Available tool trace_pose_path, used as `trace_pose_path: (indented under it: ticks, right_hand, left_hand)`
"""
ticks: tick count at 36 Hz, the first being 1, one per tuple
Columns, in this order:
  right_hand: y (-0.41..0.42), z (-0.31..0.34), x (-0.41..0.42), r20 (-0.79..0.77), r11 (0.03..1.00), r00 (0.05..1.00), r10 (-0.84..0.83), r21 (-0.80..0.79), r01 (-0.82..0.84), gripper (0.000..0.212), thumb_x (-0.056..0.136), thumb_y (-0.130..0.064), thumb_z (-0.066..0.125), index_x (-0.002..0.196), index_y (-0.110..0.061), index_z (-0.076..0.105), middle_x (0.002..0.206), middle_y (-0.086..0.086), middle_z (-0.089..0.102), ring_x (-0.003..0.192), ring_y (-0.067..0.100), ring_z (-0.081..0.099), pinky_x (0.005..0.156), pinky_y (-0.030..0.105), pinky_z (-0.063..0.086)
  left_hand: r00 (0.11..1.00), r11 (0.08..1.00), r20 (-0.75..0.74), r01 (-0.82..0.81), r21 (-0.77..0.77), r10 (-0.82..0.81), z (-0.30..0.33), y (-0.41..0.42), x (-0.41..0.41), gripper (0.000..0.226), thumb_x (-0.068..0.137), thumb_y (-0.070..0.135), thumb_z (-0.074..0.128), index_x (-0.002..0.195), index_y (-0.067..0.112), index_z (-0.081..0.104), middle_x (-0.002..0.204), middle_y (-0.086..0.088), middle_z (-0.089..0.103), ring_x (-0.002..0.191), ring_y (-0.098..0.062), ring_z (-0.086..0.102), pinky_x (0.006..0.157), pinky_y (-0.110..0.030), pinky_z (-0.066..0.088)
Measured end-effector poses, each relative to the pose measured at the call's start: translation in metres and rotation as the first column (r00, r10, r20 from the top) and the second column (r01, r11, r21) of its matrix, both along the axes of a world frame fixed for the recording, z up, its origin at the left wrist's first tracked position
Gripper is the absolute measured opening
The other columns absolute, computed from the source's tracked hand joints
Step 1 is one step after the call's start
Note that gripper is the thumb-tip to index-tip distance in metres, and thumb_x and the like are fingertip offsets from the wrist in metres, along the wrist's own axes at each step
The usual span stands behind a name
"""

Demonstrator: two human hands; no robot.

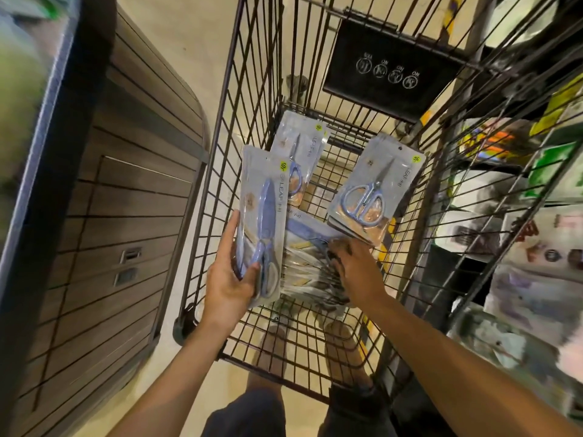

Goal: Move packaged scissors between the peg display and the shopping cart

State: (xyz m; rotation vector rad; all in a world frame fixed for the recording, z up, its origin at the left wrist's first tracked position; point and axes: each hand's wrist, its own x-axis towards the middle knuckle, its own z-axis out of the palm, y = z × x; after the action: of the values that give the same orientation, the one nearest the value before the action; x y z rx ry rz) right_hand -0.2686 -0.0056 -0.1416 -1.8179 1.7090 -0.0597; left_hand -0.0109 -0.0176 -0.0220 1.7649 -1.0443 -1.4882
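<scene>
Gathering packaged scissors from the shopping cart (252, 89)

Left hand (232, 279) clasps a light, stiff, slippery scissors pack (260, 216) by its lower edge; right hand (356, 266) fingers curl onto a loose pack (312, 247).

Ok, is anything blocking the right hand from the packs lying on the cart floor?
Nothing visible. The right hand is already down inside the cart, fingers on the pile of scissor packs at the bottom. The left hand holds another pack off to the side, clear of the pile.
</scene>
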Motion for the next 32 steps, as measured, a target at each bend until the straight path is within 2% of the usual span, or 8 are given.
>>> trace_pose_path:
  ticks: [4, 8, 14, 16, 20, 25, 29, 32]
  right_hand:
    - [0.011, -0.009, 0.005, 0.001, 0.999, 1.000, -0.015, -0.038, 0.015, 0.034, 0.098, -0.018, 0.059, 0.131, -0.010, 0.062, 0.144, 0.018, 0.048, 0.137, 0.039, 0.041, 0.114, 0.049, 0.039]
    - [0.013, -0.003, 0.009, -0.050, 0.998, 0.999, -0.002, -0.060, -0.001, 0.031, 0.100, -0.021, 0.057, 0.129, -0.011, 0.064, 0.138, 0.013, 0.055, 0.131, 0.034, 0.048, 0.110, 0.048, 0.043]
    - [0.001, 0.009, 0.007, -0.119, 0.998, 0.992, 0.039, -0.034, -0.044, 0.047, 0.098, -0.029, 0.060, 0.141, -0.012, 0.052, 0.136, 0.014, 0.053, 0.125, 0.033, 0.048, 0.104, 0.046, 0.048]
    - [-0.002, 0.010, 0.007, -0.131, 1.000, 0.991, 0.023, -0.017, -0.026, 0.051, 0.099, -0.035, 0.056, 0.144, -0.012, 0.048, 0.142, 0.015, 0.049, 0.131, 0.032, 0.042, 0.108, 0.045, 0.045]
    - [-0.003, 0.010, 0.012, -0.173, 0.990, 0.984, 0.043, -0.122, -0.064, 0.051, 0.094, -0.035, 0.054, 0.132, -0.002, 0.060, 0.132, 0.015, 0.063, 0.125, 0.030, 0.048, 0.107, 0.046, 0.047]
    - [-0.009, 0.016, 0.014, -0.203, 0.983, 0.972, 0.117, -0.116, -0.142, 0.026, 0.096, -0.032, 0.063, 0.107, -0.010, 0.067, 0.111, 0.010, 0.068, 0.106, 0.029, 0.057, 0.097, 0.042, 0.048]
    - [-0.004, 0.013, 0.019, -0.085, 0.990, 0.987, 0.140, -0.012, -0.141, 0.031, 0.099, -0.038, 0.048, 0.106, -0.014, 0.065, 0.111, 0.006, 0.063, 0.108, 0.027, 0.054, 0.096, 0.039, 0.044]
    - [0.003, 0.009, 0.022, -0.013, 0.999, 1.000, -0.010, 0.043, 0.011, 0.040, 0.090, -0.041, 0.060, 0.116, -0.010, 0.063, 0.124, 0.012, 0.057, 0.117, 0.032, 0.050, 0.100, 0.042, 0.047]
  left_hand:
    - [1.000, 1.000, 0.002, -0.018, 0.025, 0.018, -0.001, 0.000, 0.000, 0.090, 0.093, 0.005, 0.070, 0.155, 0.051, 0.023, 0.153, 0.001, 0.048, 0.134, -0.014, 0.055, 0.095, -0.024, 0.056]
    - [0.999, 0.998, 0.026, -0.033, 0.057, 0.032, -0.003, -0.001, 0.000, 0.092, 0.092, 0.005, 0.070, 0.153, 0.056, 0.023, 0.153, 0.004, 0.049, 0.132, -0.013, 0.055, 0.090, -0.017, 0.055]
    - [0.999, 0.997, 0.034, -0.043, 0.070, 0.041, 0.000, -0.004, -0.001, 0.093, 0.092, 0.006, 0.068, 0.151, 0.060, 0.021, 0.153, 0.004, 0.048, 0.131, -0.014, 0.055, 0.089, -0.029, 0.059]
    - [0.998, 0.996, 0.024, -0.051, 0.070, 0.049, 0.002, -0.005, -0.001, 0.093, 0.092, 0.007, 0.069, 0.151, 0.060, 0.021, 0.153, 0.004, 0.048, 0.133, -0.017, 0.055, 0.093, -0.043, 0.059]
    - [0.998, 0.995, 0.027, -0.059, 0.075, 0.058, 0.004, -0.006, -0.001, 0.090, 0.092, 0.014, 0.071, 0.152, 0.059, 0.022, 0.153, 0.006, 0.047, 0.129, -0.018, 0.058, 0.091, -0.052, 0.059]
    - [0.997, 0.992, -0.019, -0.074, 0.101, 0.076, 0.005, -0.008, -0.002, 0.093, 0.091, 0.003, 0.069, 0.150, 0.059, 0.025, 0.151, 0.008, 0.049, 0.130, -0.015, 0.059, 0.093, -0.056, 0.058]
    - [0.997, 0.992, -0.008, -0.075, 0.099, 0.076, 0.005, -0.007, -0.003, 0.095, 0.091, -0.004, 0.066, 0.153, 0.055, 0.024, 0.143, 0.013, 0.054, 0.119, 0.000, 0.063, 0.091, -0.049, 0.060]
    - [0.995, 0.989, -0.025, -0.096, 0.115, 0.100, 0.004, -0.008, -0.003, 0.097, 0.091, -0.009, 0.063, 0.153, 0.054, 0.025, 0.141, 0.014, 0.055, 0.117, 0.003, 0.063, 0.091, -0.044, 0.060]
